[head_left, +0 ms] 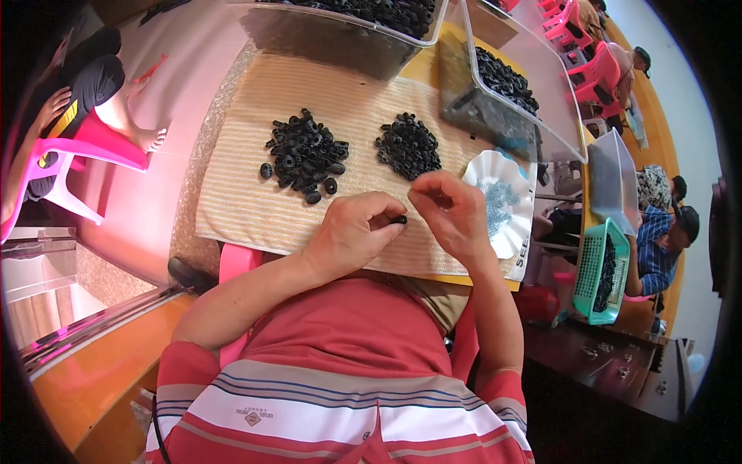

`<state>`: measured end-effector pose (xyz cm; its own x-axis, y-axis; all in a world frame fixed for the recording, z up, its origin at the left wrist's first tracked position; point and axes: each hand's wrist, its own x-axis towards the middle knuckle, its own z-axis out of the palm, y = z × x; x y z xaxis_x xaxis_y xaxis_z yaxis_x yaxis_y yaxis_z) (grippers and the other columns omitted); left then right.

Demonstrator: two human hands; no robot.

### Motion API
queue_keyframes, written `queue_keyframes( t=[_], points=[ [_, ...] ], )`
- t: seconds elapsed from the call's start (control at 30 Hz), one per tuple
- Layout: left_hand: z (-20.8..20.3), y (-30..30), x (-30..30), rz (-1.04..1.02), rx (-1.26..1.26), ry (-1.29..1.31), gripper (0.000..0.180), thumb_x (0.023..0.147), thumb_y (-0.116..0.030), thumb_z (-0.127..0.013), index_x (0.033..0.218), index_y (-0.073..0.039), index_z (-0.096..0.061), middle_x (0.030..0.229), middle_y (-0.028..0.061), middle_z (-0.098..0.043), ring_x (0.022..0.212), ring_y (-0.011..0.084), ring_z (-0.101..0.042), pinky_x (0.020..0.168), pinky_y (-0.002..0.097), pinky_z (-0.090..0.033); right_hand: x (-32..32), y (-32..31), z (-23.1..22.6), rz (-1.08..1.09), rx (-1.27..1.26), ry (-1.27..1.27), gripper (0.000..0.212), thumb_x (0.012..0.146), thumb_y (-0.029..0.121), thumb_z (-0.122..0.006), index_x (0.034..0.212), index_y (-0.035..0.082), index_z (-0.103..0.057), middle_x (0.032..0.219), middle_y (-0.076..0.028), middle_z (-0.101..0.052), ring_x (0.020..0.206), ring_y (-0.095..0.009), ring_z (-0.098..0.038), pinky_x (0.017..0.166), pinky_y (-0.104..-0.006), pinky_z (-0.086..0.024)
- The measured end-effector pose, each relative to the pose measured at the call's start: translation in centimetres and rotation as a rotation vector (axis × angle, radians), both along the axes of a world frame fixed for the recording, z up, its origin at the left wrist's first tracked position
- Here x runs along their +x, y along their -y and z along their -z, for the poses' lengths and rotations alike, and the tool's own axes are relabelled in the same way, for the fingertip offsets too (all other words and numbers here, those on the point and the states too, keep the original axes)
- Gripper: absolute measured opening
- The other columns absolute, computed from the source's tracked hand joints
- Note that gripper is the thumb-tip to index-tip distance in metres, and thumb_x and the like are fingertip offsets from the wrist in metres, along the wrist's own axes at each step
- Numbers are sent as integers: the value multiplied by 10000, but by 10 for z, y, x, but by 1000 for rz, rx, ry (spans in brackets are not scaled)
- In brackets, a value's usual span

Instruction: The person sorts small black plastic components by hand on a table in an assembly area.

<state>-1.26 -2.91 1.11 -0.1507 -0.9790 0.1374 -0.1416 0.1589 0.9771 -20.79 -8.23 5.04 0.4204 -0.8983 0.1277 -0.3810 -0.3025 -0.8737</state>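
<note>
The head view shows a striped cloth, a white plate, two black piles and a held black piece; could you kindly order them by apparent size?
1. Striped cloth
2. White plate and left black pile, too alike to rank
3. Right black pile
4. Held black piece

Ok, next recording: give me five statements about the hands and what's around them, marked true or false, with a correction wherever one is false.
1. The left hand holds a small black piece. True.
2. The white wavy-edged dish is left of both hands. False: it is on the right, beside the right hand.
3. One pile of black parts lies on the striped cloth, with a second pile to its right. True.
4. The green basket stands on the striped cloth. False: it is apart from the cloth, toward the right of the view.
5. The clear bin at the top of the view holds black parts. True.
</note>
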Motion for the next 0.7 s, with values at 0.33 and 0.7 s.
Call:
queue_keyframes(
  t=[0.33, 0.7],
  points=[
    [1, 0, 3, -5, -95, 64, 177, 856, -63, -782, 1013, 0, -730, 890, 122, -726, 761, 176, -716, 673, 313, -551, 43, 56, 13, -184, -453, -742, 189, 918, 179, -694, 1078, 83, -725, 1101, -91, -675, 871, -333, -705, 739, -441, -560],
    [3, 2, 2, 6, -138, 41, 179, 841, -68, -784, 1000, -32, -709, 871, 136, -702, 761, 278, -715, 680, 376, -560, 47, 58, 16, -284, -562, -897, 143, 865, 111, -612, 989, 50, -652, 1044, -118, -620, 863, -328, -716, 710, -440, -564]
  ],
)
